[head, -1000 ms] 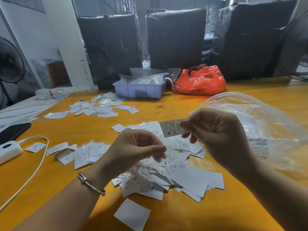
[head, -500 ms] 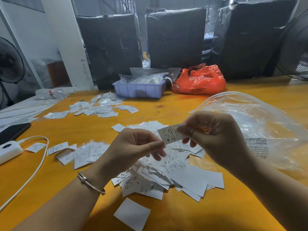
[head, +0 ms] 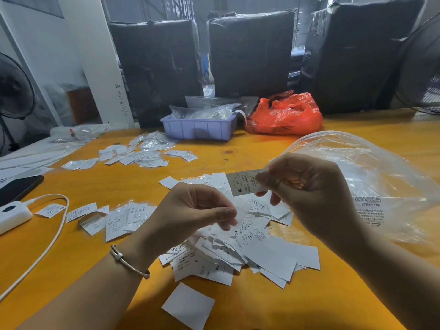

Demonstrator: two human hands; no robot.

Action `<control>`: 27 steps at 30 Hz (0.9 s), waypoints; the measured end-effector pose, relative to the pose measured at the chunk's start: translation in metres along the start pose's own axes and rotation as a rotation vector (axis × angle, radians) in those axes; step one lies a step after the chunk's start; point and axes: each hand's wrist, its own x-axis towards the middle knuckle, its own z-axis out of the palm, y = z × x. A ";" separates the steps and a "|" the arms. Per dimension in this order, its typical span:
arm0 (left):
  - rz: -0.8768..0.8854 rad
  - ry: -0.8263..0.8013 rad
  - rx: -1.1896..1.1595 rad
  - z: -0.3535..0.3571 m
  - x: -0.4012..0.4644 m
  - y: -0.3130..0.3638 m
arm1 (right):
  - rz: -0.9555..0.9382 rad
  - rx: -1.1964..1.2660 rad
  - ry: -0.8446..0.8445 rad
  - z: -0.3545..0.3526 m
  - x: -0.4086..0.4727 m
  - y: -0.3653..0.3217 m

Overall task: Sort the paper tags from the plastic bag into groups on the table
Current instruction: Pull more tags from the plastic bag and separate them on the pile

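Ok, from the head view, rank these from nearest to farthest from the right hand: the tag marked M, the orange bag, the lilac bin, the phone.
1. Tag marked M: pinched in the right hand itself.
2. Orange bag: beyond the hand, at the table's far edge.
3. Lilac bin: far edge too, further left.
4. Phone: far left edge of the table.

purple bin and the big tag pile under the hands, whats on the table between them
In the head view, between the purple bin and the tag pile lies bare orange table; a loose group of tags sits off to the left.
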 end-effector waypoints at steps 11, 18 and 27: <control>0.003 -0.004 -0.005 0.000 -0.001 0.001 | -0.014 -0.022 0.018 0.001 0.000 -0.001; -0.010 -0.013 0.008 0.000 0.000 0.000 | -0.025 -0.070 0.007 0.001 0.000 0.000; -0.014 -0.028 0.012 0.000 0.000 0.000 | -0.010 -0.062 0.011 0.000 0.000 0.000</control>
